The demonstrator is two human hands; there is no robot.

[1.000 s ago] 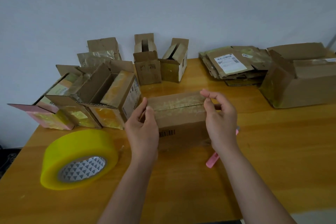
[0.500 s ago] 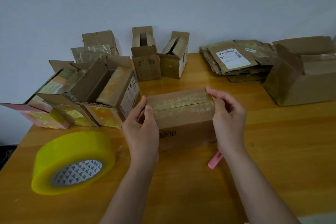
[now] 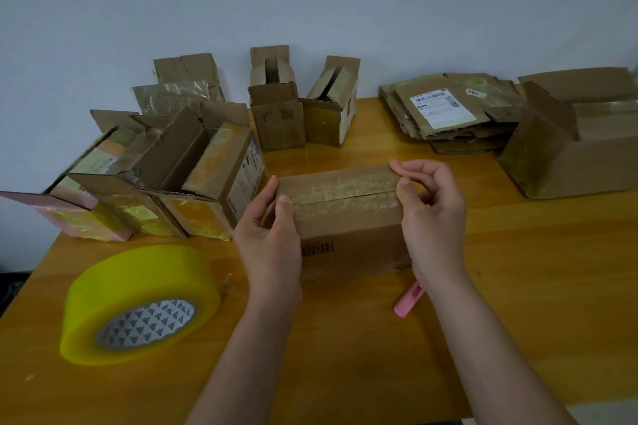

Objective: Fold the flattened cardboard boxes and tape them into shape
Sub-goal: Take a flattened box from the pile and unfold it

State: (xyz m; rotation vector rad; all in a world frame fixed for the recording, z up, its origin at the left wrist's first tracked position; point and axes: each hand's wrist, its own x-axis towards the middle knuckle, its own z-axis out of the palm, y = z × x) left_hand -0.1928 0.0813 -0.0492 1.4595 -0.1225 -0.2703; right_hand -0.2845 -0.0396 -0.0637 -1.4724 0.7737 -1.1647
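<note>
A small brown cardboard box [image 3: 348, 217] stands at the middle of the wooden table, its top flaps closed and covered with clear tape. My left hand [image 3: 269, 235] grips its left end, thumb on top and fingers round the side. My right hand [image 3: 431, 214] holds the right end, thumb on the top edge and fingers curled over the far corner. A big roll of yellow tape [image 3: 138, 304] lies flat at the front left. A pink cutter [image 3: 409, 300] pokes out below my right wrist, partly hidden.
Several folded boxes [image 3: 193, 176] with open flaps crowd the left of the table [image 3: 518, 286]; two more [image 3: 300, 114] stand at the back. A stack of flattened boxes [image 3: 448, 114] lies back right, next to a large box [image 3: 580, 155].
My right hand slid from the middle of the box top out to its right end. The view shifted slightly; the left hand has kept its hold.
</note>
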